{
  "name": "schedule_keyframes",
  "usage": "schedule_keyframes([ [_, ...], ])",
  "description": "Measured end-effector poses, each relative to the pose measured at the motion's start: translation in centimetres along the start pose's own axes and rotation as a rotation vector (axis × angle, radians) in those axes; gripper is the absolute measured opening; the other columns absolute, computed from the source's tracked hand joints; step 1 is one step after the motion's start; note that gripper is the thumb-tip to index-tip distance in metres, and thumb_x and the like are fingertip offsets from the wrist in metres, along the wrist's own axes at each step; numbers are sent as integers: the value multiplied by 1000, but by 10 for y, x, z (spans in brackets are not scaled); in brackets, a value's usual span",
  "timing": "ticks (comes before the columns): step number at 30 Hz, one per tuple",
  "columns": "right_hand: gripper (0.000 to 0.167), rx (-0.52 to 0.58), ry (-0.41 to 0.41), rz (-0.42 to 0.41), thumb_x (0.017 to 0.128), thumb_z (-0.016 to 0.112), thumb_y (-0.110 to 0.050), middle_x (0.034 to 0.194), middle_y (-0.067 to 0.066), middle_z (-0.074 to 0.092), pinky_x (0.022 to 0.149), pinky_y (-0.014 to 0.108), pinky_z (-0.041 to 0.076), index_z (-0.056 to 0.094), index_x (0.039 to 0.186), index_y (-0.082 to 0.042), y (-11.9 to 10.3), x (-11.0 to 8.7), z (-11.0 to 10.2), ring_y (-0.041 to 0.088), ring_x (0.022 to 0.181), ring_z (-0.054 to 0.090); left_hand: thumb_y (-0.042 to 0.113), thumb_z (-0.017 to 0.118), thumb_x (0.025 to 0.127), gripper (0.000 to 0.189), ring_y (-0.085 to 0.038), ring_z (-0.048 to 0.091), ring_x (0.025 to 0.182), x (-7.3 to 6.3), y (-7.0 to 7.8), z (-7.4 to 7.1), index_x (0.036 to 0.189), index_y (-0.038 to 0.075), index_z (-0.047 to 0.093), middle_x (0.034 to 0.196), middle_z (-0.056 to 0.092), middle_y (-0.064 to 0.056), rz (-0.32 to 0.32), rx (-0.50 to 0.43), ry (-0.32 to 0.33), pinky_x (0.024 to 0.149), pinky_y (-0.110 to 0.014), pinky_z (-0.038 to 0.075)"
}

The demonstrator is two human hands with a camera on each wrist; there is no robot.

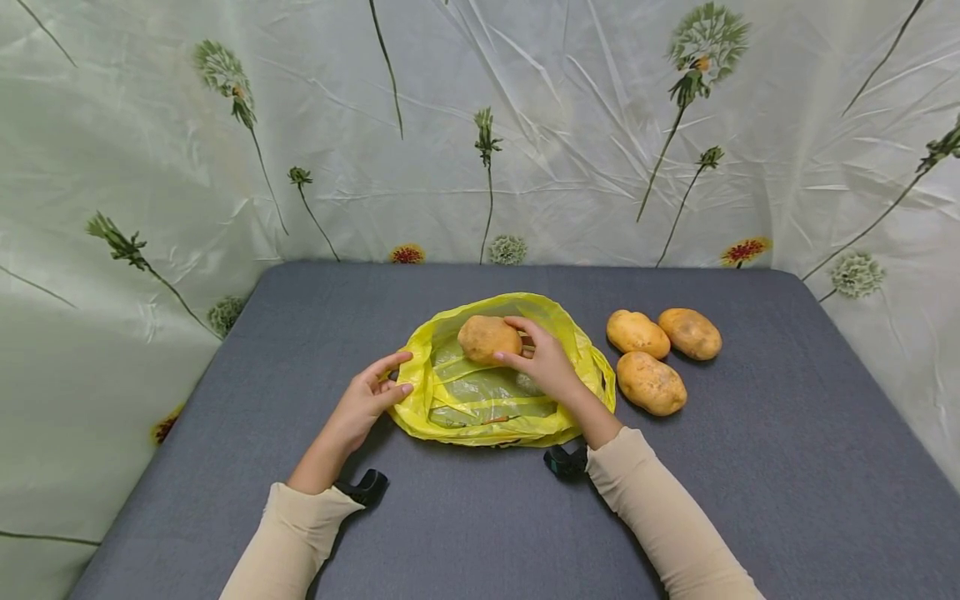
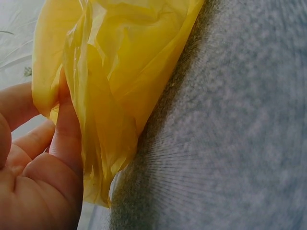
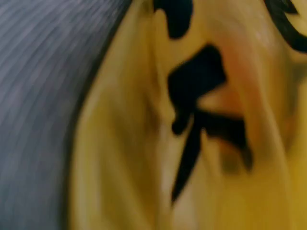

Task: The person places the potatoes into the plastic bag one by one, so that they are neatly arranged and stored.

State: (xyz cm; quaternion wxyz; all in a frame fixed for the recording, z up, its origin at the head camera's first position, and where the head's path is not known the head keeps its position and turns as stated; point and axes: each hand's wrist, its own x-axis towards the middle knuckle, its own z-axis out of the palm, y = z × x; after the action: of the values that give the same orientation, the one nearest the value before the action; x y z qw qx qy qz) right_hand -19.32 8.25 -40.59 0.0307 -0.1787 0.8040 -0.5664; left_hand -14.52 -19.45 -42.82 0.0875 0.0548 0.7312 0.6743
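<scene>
A yellow plastic bag [image 1: 420,408] lies with its mouth spread wide in the middle of the table. My left hand [image 1: 360,408] pinches the bag's left rim; in the left wrist view its thumb and fingers [image 2: 67,139] have the yellow film [image 2: 124,81] between them. Inside the bag's mouth my right hand [image 1: 543,354] holds a potato [image 1: 487,339], fingers and thumb at its right side. A pale round thing [image 1: 528,383] shows within the bag, partly covered by the right wrist. The right wrist view is blurred and filled by yellow film [image 3: 120,158] with black print, hiding the hand.
Three more potatoes, a back left one [image 1: 637,333], a back right one [image 1: 690,333] and a front one [image 1: 651,383], lie close together right of the bag. The grey table [image 1: 450,533] ends at a flower-patterned curtain [image 1: 420,183].
</scene>
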Motion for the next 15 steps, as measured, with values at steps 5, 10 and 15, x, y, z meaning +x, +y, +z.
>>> schedule_keyframes([
  [5, 55, -13, 22, 80, 81, 67, -17, 127, 14, 45, 78, 36, 46, 44, 130, -8, 9, 8, 12, 29, 104, 52, 1, 60, 84, 51, -9, 48, 67, 0, 0, 0, 131, -2, 40, 99, 46, -13, 0, -7, -2, 58, -19, 41],
  [10, 55, 34, 30, 122, 81, 68, -14, 126, 15, 44, 78, 34, 46, 44, 129, -5, 9, 12, 22, 29, 104, 52, 1, 60, 84, 51, -9, 48, 67, -1, 0, 0, 131, -2, 40, 94, 47, -11, 0, -6, -2, 58, -19, 41],
  [15, 55, 86, 0, 151, 81, 67, -13, 127, 16, 43, 78, 31, 46, 43, 129, -3, 2, 11, 25, 30, 106, 51, 0, 60, 84, 51, -10, 48, 66, -1, 0, 0, 131, -1, 41, 95, 47, -10, -1, -13, 0, 58, -19, 41],
])
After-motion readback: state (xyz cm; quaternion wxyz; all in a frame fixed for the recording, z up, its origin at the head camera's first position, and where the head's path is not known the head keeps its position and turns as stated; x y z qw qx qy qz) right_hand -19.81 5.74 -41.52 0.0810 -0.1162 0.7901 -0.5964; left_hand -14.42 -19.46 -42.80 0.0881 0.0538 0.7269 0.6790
